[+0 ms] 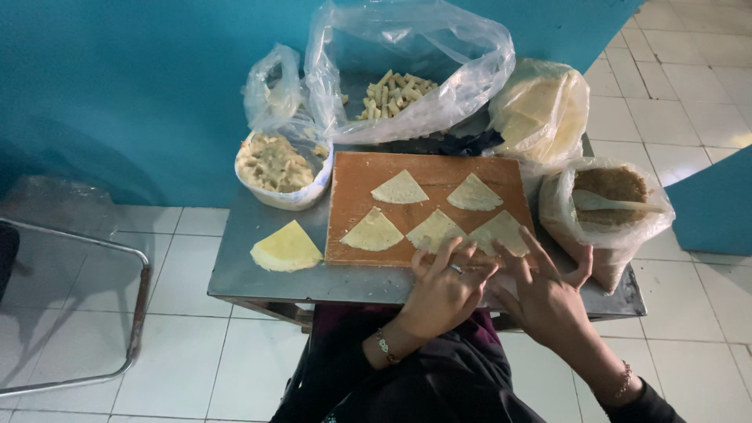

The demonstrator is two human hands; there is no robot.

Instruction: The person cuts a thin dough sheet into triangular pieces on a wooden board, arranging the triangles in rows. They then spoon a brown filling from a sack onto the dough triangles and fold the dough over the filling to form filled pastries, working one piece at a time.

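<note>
A wooden board (352,196) lies on a small metal table (258,274). Several triangular pastry sheets (400,189) are spread on the board. My left hand (445,290), wearing a ring and a bracelet, rests at the board's near edge with its fingertips on the lower middle sheet (435,229). Just to the right, my right hand (544,294) spreads its fingers over the lower right sheet (501,232). Neither hand grips anything.
A stack of triangular sheets (286,249) lies left of the board. Behind are a bowl of filling (276,164) in plastic, a bag of small rolls (392,95) and a bag of wrappers (540,110). A bag of crumbs with a spoon (611,196) stands at right. A metal chair frame (117,313) stands at left.
</note>
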